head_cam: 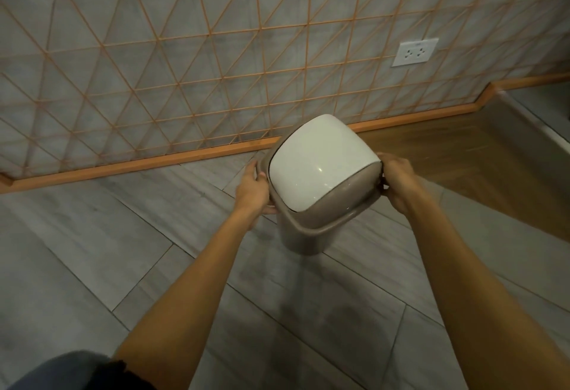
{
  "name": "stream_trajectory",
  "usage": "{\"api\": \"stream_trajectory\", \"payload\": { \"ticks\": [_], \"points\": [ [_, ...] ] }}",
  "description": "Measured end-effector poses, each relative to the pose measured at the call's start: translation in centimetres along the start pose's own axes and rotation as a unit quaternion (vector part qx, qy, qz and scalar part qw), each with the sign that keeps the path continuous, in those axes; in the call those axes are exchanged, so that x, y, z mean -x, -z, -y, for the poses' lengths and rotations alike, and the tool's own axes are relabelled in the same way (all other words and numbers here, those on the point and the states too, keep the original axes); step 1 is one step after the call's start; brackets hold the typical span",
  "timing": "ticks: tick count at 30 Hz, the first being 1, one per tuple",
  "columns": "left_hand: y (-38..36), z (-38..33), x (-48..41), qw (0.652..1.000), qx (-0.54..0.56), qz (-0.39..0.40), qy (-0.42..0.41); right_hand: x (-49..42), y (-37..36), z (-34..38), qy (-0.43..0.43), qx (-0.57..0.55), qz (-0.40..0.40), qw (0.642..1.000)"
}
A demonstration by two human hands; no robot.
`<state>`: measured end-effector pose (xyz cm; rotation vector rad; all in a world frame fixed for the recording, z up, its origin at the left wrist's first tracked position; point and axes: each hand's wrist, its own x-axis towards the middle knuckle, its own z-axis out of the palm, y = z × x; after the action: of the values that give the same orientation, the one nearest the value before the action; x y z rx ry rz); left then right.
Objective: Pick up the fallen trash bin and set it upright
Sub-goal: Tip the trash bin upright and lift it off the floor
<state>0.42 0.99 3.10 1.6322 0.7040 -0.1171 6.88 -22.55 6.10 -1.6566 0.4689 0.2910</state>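
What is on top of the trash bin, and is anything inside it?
A white domed swing lid sits in the taupe rim of the trash bin. The lid is closed, so the inside is hidden.

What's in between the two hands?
In the head view, the trash bin sits between the left hand and right hand, which grip opposite sides of its taupe rim, white lid facing up.
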Motion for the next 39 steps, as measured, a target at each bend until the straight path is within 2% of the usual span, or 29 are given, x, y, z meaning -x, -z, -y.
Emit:
{"api": "stream_trajectory", "payload": {
  "ticks": [4, 8, 10, 13, 17, 20, 22, 26, 28, 32, 36, 39],
  "points": [
    [-2.0, 1.8, 3.2, 0.995, 0.092, -0.033, 0.028, 1.4, -0.1, -1.0, -0.04, -0.037, -0.026, 0.998],
    [-3.3, 2.4, 5.9, 0.985, 0.16, -0.004, 0.062, 1.5, -0.3, -1.0, -0.055, -0.034, -0.032, 0.997],
    [-2.1, 2.5, 5.5, 0.984, 0.152, 0.025, 0.083, 1.5, -0.1, -0.4, -0.05, -0.037, -0.031, 0.998],
    [0.5, 2.5, 3.2, 0.993, 0.068, 0.046, 0.086, 2.2, 0.9, -0.7, -0.07, -0.028, -0.036, 0.997],
    [1.8, 0.8, 0.9, 0.999, 0.025, 0.039, -0.018, 5.2, 2.2, -2.8, -0.109, 0.002, -0.017, 0.994],
    [0.8, -0.1, 0.4, 0.995, 0.002, 0.09, -0.045, 7.1, 0.8, -3.9, -0.088, 0.007, 0.036, 0.995],
    [-0.1, 0.4, 1.3, 0.992, -0.014, 0.105, -0.072, 7.1, 0.1, -3.9, -0.076, -0.005, 0.035, 0.996],
    [-0.8, 2.7, 2.7, 0.982, -0.07, 0.079, -0.159, 4.8, -0.2, -2.4, -0.045, 0.058, 0.007, 0.997],
    [-0.9, 3.9, 3.3, 0.976, -0.093, 0.058, -0.187, 3.6, -0.3, -1.5, -0.025, 0.093, 0.022, 0.995],
    [-1.4, 5.3, 5.1, 0.975, -0.091, 0.019, -0.202, 2.5, -0.3, -0.6, -0.012, 0.128, 0.072, 0.989],
    [-1.4, 6.1, 5.7, 0.978, -0.059, 0.008, -0.201, 3.3, 0.9, -1.2, -0.021, 0.082, 0.099, 0.991],
    [-1.5, 6.4, 5.7, 0.978, -0.046, -0.003, -0.204, 4.5, 2.0, -2.2, 0.028, 0.083, 0.189, 0.978]
  ]
}}
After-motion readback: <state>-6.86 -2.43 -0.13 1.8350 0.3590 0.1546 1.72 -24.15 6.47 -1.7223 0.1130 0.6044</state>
